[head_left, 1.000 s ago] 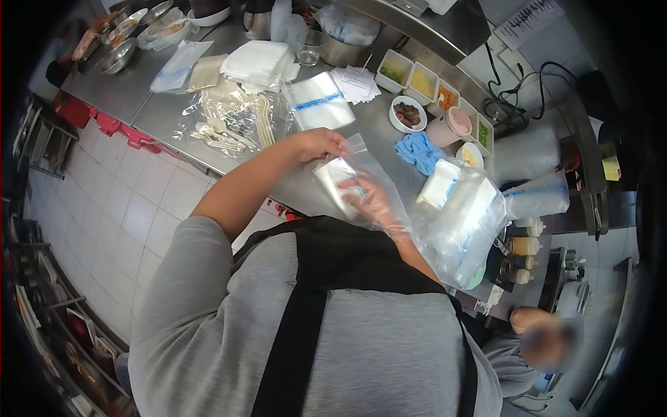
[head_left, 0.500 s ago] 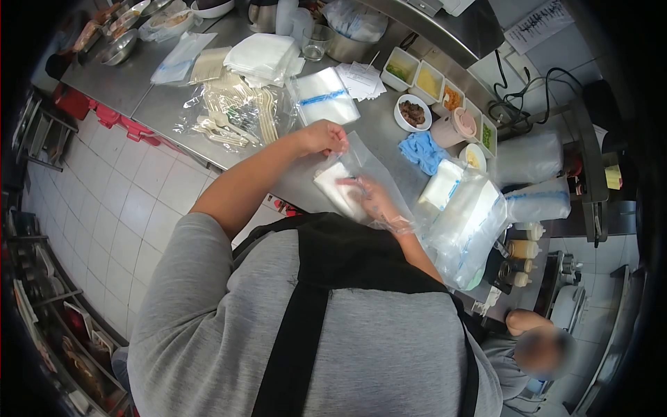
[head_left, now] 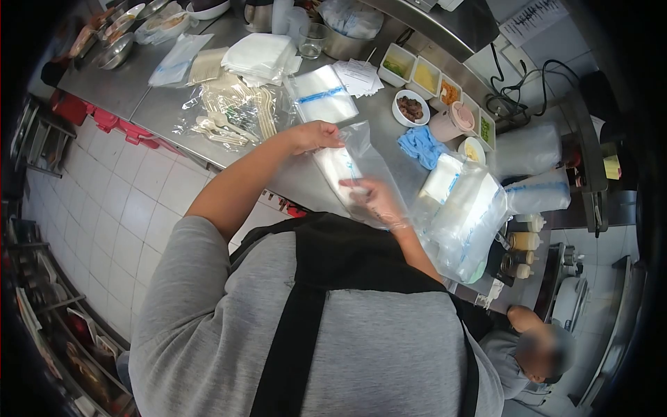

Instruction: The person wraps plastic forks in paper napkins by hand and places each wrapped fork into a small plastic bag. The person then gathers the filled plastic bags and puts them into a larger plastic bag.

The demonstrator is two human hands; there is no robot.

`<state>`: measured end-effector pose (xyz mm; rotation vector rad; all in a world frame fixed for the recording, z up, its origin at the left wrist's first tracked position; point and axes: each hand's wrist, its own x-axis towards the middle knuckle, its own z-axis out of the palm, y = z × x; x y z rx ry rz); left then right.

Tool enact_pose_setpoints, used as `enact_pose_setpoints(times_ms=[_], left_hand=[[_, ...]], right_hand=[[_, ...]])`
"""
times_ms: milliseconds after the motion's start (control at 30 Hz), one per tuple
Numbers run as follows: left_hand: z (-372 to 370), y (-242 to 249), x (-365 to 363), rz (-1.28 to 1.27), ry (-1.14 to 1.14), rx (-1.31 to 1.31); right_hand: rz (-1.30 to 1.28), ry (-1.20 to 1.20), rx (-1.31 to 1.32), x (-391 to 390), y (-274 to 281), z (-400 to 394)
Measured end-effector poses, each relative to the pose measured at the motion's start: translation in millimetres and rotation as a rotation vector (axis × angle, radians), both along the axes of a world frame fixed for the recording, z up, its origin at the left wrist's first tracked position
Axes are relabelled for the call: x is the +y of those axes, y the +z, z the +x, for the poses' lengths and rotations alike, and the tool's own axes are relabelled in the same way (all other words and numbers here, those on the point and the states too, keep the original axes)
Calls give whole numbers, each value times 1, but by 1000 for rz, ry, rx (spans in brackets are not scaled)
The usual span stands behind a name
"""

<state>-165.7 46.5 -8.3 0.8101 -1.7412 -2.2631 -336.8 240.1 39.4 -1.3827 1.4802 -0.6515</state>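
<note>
The metal desk [head_left: 156,108] stretches wide in front of someone in a grey shirt and black apron. On its right part sits a bulky pile of clear bags [head_left: 472,222], blue print showing on them. Across to the left, a crinkled cutlery bag [head_left: 233,115] shows pale spoons and other utensils through its plastic. Close to the person's front is a clear bag [head_left: 372,156], with both hands at it. A white packet [head_left: 333,161] with blue print shows beside the hands; I can't tell whether it's inside that bag or under it. The left hand [head_left: 316,137] has its fingers pinched on the bag's upper edge. The right hand [head_left: 377,199] shows through the plastic, fingers spread over the packet; whether they grip anything, I can't tell. Beyond lies a crumpled blue cloth [head_left: 422,144], just below a white bowl [head_left: 410,123] of brown pieces.
</note>
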Motion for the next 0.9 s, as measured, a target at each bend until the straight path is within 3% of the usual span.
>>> enact_pose_setpoints(times_ms=[167,267,333,367,433,500,600,667,800,900], left_hand=[[7,0,-3,-163,-71,-38],[2,3,1,-204,-28,-14],[4,20,5,-122,45,52],[1,5,-7,-112,58,72],[-5,21,-11,-90,98,91],[-9,34,-19,-145,77,92],[-30,54,-23,-301,-27,81],[-47,83,-13,-383,-213,92],[-101,101,6,-618,-517,168],[-129,115,23,-476,-428,110]], right_hand=[[-12,36,47,-2,1,0],[-415,46,187,13,4,-2],[-375,-95,116,34,1,-21],[-355,-160,78,47,2,-31],[-149,-303,-40,79,45,-47],[-101,-471,-54,106,51,-86],[-382,-622,154,117,79,-111],[-644,-375,350,97,91,-111],[-480,-216,154,48,93,-81],[-316,-399,-68,34,79,-100]])
